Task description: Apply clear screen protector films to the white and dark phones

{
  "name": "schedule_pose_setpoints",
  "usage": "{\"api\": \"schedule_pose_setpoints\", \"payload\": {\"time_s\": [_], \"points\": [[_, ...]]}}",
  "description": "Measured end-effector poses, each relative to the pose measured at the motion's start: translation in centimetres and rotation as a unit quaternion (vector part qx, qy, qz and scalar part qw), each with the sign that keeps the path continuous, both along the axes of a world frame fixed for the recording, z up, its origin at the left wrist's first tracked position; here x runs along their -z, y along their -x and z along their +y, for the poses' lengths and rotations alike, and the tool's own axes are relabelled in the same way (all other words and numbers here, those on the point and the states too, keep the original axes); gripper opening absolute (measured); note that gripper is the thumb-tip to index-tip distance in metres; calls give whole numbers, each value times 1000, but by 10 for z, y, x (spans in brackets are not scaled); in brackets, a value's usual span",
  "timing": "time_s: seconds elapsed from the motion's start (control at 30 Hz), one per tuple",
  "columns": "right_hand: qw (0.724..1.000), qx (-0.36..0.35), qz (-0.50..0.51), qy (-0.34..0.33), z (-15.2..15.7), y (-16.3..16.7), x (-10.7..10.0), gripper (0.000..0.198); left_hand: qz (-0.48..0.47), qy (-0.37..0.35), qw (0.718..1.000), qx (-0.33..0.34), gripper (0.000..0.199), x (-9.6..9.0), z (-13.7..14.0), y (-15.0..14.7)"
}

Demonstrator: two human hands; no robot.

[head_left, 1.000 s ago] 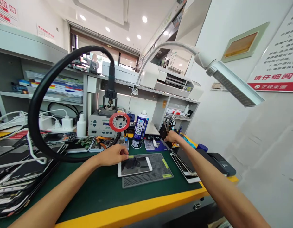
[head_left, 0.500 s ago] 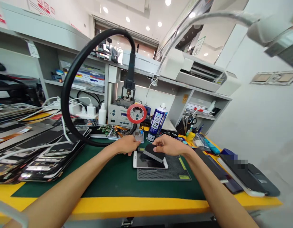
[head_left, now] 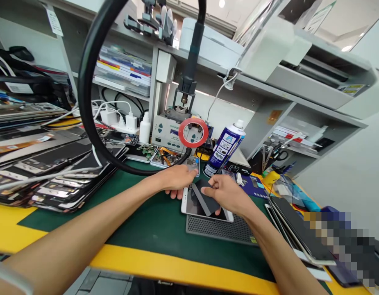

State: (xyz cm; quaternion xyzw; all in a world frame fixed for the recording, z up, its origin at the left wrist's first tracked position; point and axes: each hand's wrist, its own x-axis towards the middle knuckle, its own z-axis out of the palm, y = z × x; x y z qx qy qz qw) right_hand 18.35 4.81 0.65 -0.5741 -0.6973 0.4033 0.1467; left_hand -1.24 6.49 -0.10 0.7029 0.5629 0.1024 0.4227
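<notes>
My right hand (head_left: 228,194) grips a flat black block (head_left: 206,198) with a grey edge, its fingers and thumb closed on the far right end. The block is tilted over the dark screen of a white phone (head_left: 184,200) and covers part of it. Beside the phone's far left corner, my left hand (head_left: 180,179) is closed, fingers curled under; what it holds, if anything, is hidden. Under the phone's near side lies a grey perforated pad (head_left: 214,229) on the green mat (head_left: 152,233).
Stacked phone screens (head_left: 69,180) fill the left. Behind my hands are trays of small parts (head_left: 158,159), a hot-air station (head_left: 167,133) with a looping black hose (head_left: 85,98), a red ring (head_left: 194,144) and a blue spray can (head_left: 224,147). Phones (head_left: 302,229) lie at right.
The view has shifted lower and closer. My right hand has turned the black block to a steeper slant across the phone. My left hand stays closed near the phone's corner.
</notes>
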Motion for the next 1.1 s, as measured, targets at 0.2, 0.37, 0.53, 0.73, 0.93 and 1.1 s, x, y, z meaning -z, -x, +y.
{"api": "schedule_pose_setpoints", "payload": {"time_s": [0.2,0.37,0.53,0.73,0.93,1.1], "points": [[1000,16,-7,-13,-12,23,1,25,13,-12,1000,-11,78,-4,-3,-3],[999,40,12,-10,-25,42,3,25,19,-22,999,-18,91,-9,-8,-4],[998,48,42,-18,-29,48,2,21,15,-9,1000,0,98,-13,-8,0],[993,-35,53,-99,-11,9,-15,22,10,-4,1000,-4,100,-15,-9,2],[976,-105,-65,-181,-6,-3,-13,28,5,-1,1000,-13,103,-20,-13,2],[965,-108,-90,-223,-12,17,-6,28,3,-4,1000,-17,100,-17,-10,2]]}}
